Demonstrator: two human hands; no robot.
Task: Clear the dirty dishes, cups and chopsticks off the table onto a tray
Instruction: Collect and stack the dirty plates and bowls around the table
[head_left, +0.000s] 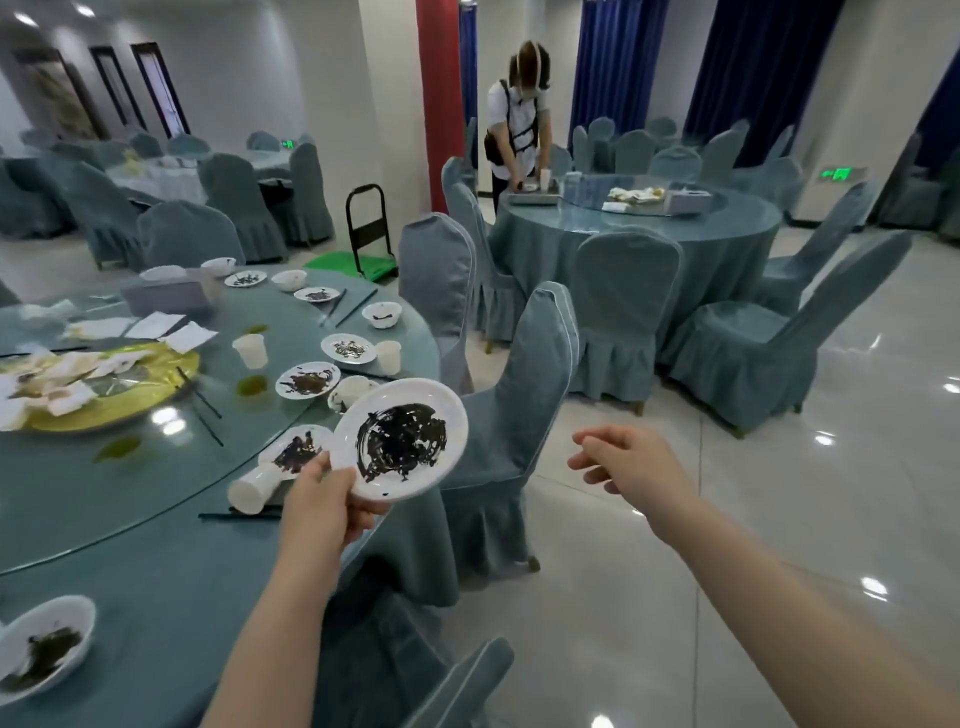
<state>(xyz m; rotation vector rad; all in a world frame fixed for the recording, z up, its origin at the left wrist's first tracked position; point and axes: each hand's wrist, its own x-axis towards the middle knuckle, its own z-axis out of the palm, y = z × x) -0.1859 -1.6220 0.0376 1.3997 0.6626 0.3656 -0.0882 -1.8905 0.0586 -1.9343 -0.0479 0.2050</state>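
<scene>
The left hand (327, 501) holds a dirty white plate (400, 447) by its near rim, thumb on top and fingers curled under. The plate is lifted off the table (156, 571) and tips a little toward the person. Dark smears cover its middle.

The right hand (628, 460) is out to the right of the plate, over the floor, well apart from it. It holds nothing, and its fingers hang loosely bent.

No tray shows near this table, so I cannot tell where the plate should go.

The next dirty things all lie to the left of the left hand and just past it. A tipped cup (254, 488) lies on its side just left of that hand, with its open mouth facing the person. A dark chopstick (236, 515) lies flat beside it, running left to right. Another smeared plate (297, 451) sits just behind the cup.

The left hand is much nearer to these things, but it is full. The right hand is free, but it would have to cross over.
</scene>
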